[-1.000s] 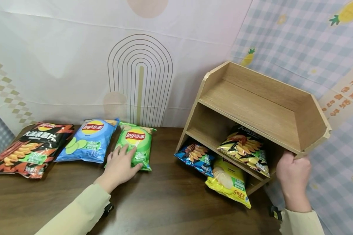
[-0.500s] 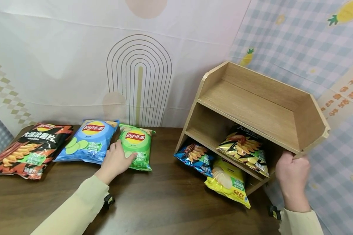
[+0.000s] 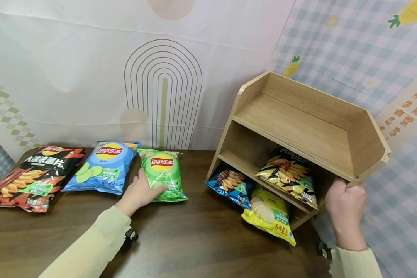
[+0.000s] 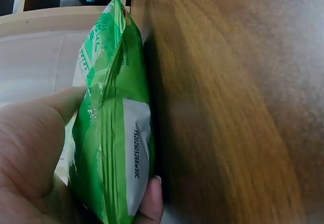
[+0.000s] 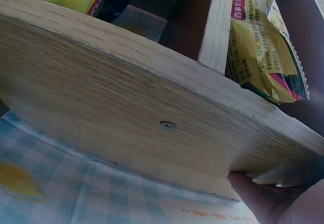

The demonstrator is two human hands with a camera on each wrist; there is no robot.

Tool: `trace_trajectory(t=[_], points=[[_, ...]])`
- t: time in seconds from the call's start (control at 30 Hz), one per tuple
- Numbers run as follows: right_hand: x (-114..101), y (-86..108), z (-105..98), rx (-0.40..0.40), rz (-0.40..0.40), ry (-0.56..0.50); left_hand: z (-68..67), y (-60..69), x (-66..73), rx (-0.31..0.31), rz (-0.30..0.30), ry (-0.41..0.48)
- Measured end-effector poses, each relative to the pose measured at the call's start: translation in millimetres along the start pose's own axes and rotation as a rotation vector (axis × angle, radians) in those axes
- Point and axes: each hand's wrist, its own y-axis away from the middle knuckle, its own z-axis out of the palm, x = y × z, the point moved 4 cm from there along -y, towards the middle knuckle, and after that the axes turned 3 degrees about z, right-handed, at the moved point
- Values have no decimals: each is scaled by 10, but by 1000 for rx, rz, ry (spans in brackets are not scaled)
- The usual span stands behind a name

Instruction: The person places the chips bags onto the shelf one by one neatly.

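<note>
My left hand (image 3: 139, 194) holds a green bag of chips (image 3: 162, 175) by its lower left side, thumb over the front. In the left wrist view the bag (image 4: 111, 127) stands on edge between the thumb and a fingertip (image 4: 152, 198) beneath it. At the right, my right hand (image 3: 345, 208) grips the side edge of a wooden shelf (image 3: 299, 116) just below its top board. The right wrist view has the thumb (image 5: 258, 196) against the side panel (image 5: 126, 97); the other fingers are mostly hidden.
A blue chip bag (image 3: 105, 166) and a black-and-red one (image 3: 38, 177) lie left on the dark wooden table (image 3: 180, 243). The shelf holds a black-and-yellow bag (image 3: 288, 175) in its middle level, with a dark blue bag (image 3: 231, 185) and a yellow bag (image 3: 269, 212) below.
My left hand has gone from lying over the green bag to gripping its lower left side. The bag has tilted and shifted slightly right. My right hand stays on the shelf.
</note>
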Motion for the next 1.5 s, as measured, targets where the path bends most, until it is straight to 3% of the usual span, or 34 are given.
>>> trace_trajectory(t=[0.3, 0.57, 0.77, 1.07, 1.17, 1.5], points=[[17, -3, -10, 5, 0, 1, 56, 42, -3, 24, 57, 0], [39, -4, 1, -5, 14, 7, -6, 112, 9, -75, 94, 9], [56, -6, 9, -11, 19, -3, -38, 124, 8, -146, 62, 25], [60, -6, 11, -12, 26, 2, -4, 59, -54, -132, -15, 14], [50, -5, 13, -14, 29, 1, 14, 51, -82, -156, -36, 64], [-1, -3, 4, 5, -2, -4, -12, 116, -111, -207, -87, 379]])
